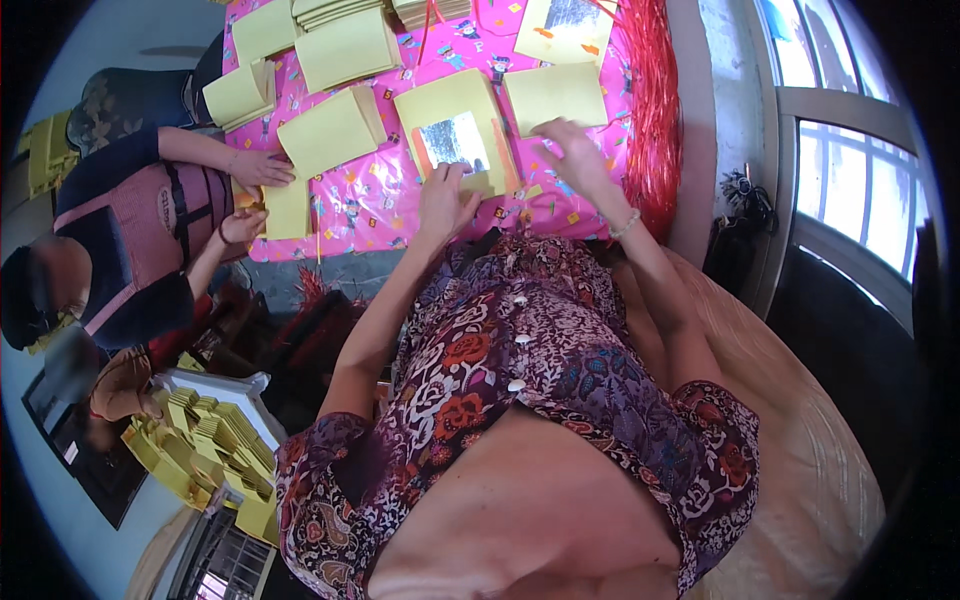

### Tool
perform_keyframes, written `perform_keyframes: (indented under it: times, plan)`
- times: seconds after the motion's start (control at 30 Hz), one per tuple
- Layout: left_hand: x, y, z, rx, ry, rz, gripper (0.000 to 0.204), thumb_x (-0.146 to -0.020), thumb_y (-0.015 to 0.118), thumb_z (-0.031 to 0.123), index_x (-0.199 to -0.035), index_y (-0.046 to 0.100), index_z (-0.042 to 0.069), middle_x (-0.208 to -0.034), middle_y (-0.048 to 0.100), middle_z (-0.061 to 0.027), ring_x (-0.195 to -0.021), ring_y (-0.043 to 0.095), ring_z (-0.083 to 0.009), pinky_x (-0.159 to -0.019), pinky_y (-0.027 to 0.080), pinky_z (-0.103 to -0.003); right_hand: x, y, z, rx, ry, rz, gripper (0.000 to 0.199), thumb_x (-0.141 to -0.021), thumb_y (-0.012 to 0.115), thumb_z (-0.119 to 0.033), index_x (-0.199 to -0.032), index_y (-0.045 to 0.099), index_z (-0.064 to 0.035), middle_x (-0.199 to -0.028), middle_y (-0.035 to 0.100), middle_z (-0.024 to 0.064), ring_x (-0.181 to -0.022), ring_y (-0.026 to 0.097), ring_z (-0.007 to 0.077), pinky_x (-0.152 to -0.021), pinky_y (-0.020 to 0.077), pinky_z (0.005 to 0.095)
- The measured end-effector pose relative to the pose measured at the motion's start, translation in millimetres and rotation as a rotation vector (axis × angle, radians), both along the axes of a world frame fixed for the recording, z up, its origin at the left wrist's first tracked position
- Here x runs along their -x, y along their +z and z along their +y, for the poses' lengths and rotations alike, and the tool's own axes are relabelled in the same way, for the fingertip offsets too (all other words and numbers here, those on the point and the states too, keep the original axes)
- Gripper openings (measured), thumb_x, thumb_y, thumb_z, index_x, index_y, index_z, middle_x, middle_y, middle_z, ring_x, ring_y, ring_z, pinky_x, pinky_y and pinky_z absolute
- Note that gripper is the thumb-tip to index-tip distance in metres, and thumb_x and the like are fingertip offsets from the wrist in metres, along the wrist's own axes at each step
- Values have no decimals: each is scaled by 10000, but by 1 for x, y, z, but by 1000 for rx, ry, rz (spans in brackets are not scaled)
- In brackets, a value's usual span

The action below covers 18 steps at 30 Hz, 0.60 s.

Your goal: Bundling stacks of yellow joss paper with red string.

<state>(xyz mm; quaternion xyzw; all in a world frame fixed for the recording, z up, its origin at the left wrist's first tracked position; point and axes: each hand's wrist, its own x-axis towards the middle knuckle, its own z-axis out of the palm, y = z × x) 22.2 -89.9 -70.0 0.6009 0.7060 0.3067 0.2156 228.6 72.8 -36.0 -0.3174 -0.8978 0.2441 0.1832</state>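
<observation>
A stack of yellow joss paper [440, 98] with a silver foil patch [450, 140] and orange marks lies before me on the pink table. My left hand [447, 205] rests on its near edge, fingers laid out on the sheet and thumb apart. Just to the right, my right hand [580, 165] is over the near edge of a plain yellow stack [556, 92], its fingers spread with nothing visible in them. Whether its fingertips touch that paper I cannot tell.
A pink patterned cover [355, 205] spreads over the table, with more yellow stacks [345, 50] at the back. Red shiny strands [655, 110] hang along the right edge. At the left, a co-worker [150, 215] handles yellow paper [288, 212]. Folded yellow paper [205, 440] is piled lower left.
</observation>
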Motion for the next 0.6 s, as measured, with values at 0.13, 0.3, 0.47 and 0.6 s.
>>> perform_keyframes:
  times: [0.13, 0.3, 0.47, 0.6]
  plan:
    - [2, -3, -16, 63, -19, 52, 486, -693, 781, 123, -1106, 533, 58, -1025, 550, -145, -971, 541, -354, -851, 465, -431, 22, -12, -36, -72, 282, -178, 437, -719, 764, -202, -1088, 577, -63, -1016, 572, 85, -1001, 565, 273, -833, 503, 369]
    - [5, -16, -17, 36, -61, 110, 496, -665, 797, 131, -1094, 554, 76, -1033, 554, -119, -983, 540, -335, -835, 480, -416, 33, -20, -48, -193, 394, -388, 541, -647, 803, -237, -1098, 539, -96, -1044, 516, 41, -1054, 517, 223, -825, 505, 360]
    - [15, -23, -17, 14, -100, 50, 378, -682, 794, 169, -1014, 622, 114, -1005, 592, -58, -954, 575, -285, -792, 506, -389, 32, -21, -33, -113, 475, -386, 420, -689, 776, -226, -1037, 579, -97, -1027, 539, 45, -1028, 538, 236, -842, 496, 354]
    - [26, -24, -14, 33, -155, 5, 235, -732, 771, 197, -935, 677, 126, -869, 621, -43, -846, 609, -255, -727, 513, -379, 31, -24, -18, 10, 532, -318, 249, -743, 725, -181, -939, 608, -81, -959, 560, 64, -949, 573, 257, -810, 498, 365]
